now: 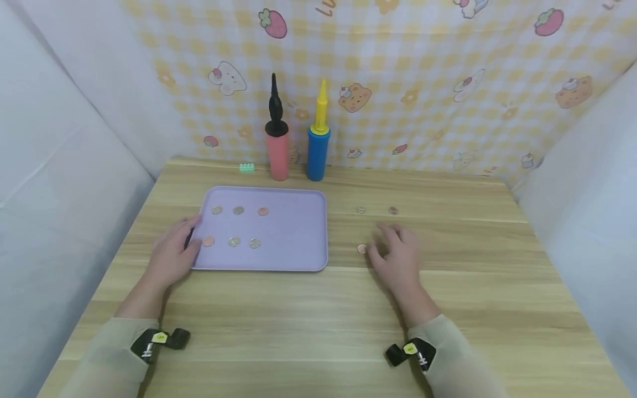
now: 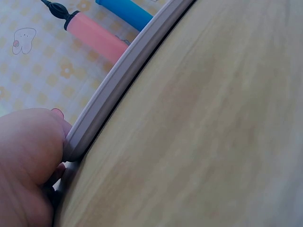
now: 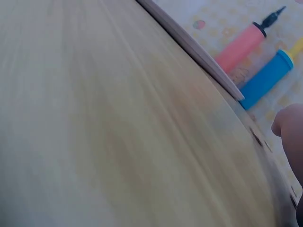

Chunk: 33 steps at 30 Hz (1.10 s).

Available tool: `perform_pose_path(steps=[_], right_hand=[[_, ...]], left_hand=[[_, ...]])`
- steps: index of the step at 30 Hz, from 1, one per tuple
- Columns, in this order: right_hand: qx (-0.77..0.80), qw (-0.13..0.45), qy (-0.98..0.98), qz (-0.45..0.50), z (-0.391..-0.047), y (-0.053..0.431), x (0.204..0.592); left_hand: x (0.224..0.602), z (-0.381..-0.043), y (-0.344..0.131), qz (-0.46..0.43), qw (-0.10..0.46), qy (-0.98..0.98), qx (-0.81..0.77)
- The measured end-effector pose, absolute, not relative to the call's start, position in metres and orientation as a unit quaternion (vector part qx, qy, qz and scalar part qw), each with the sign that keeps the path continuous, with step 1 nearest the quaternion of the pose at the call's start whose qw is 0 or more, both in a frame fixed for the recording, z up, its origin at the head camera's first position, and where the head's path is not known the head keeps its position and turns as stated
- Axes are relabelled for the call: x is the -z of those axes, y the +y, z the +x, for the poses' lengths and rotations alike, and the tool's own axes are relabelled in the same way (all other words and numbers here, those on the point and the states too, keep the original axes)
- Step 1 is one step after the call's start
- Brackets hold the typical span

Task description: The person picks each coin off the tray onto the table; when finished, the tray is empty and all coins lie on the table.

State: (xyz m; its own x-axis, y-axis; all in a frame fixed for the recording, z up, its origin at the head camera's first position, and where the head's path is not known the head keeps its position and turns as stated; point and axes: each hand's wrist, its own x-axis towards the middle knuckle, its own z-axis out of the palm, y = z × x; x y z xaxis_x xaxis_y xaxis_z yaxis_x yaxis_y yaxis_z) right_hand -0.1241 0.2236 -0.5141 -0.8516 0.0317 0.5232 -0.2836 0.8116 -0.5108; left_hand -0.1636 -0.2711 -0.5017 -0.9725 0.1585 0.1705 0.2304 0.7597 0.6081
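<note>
A lilac tray (image 1: pixel 288 229) lies on the wooden table with several coins on it in two rows, among them a copper coin (image 1: pixel 263 211) and a silver coin (image 1: pixel 234 241). At its left edge, my left hand (image 1: pixel 171 251) grips the rim, thumb on top beside another copper coin (image 1: pixel 208 241). In the left wrist view the tray's side wall (image 2: pixel 113 78) meets that hand. To the tray's right, my right hand (image 1: pixel 398 260) hovers with loosely bent, slightly blurred fingers beside a copper coin (image 1: pixel 362 249). Beyond it lie a silver coin (image 1: pixel 360 210) and a darker coin (image 1: pixel 393 210).
Behind the tray stand a pink hand pump (image 1: pixel 278 155) with a black top and a blue hand pump (image 1: pixel 317 155) with a yellow top. A small green block (image 1: pixel 246 167) lies left of them. A checked cloth (image 1: pixel 423 127) hangs along the table's back edge.
</note>
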Motion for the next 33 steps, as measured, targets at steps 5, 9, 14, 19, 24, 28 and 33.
perform_pose_path(steps=[5,9,14,19,24,28,33], right_hand=[[-0.291,0.264,-0.913,0.113,-0.131,0.192,0.513],[-0.288,0.256,-0.912,0.138,-0.134,0.168,0.512],[-0.289,0.250,-0.909,0.165,-0.138,0.143,0.511],[-0.271,0.251,-0.913,0.175,-0.141,0.121,0.509],[-0.231,0.280,-0.915,0.177,-0.144,0.103,0.505],[-0.188,0.287,-0.924,0.166,-0.145,0.087,0.503],[-0.144,0.251,-0.942,0.169,-0.144,0.067,0.502]], left_hand=[[0.505,-0.165,-0.272,-0.109,0.059,-0.936,0.330],[0.507,-0.165,-0.273,-0.102,0.054,-0.937,0.330],[0.506,-0.166,-0.274,-0.093,0.044,-0.938,0.330],[0.504,-0.165,-0.274,-0.092,0.046,-0.939,0.329],[0.504,-0.166,-0.275,-0.093,0.051,-0.938,0.330],[0.503,-0.165,-0.275,-0.094,0.052,-0.938,0.329],[0.503,-0.165,-0.273,-0.096,0.052,-0.939,0.328]])
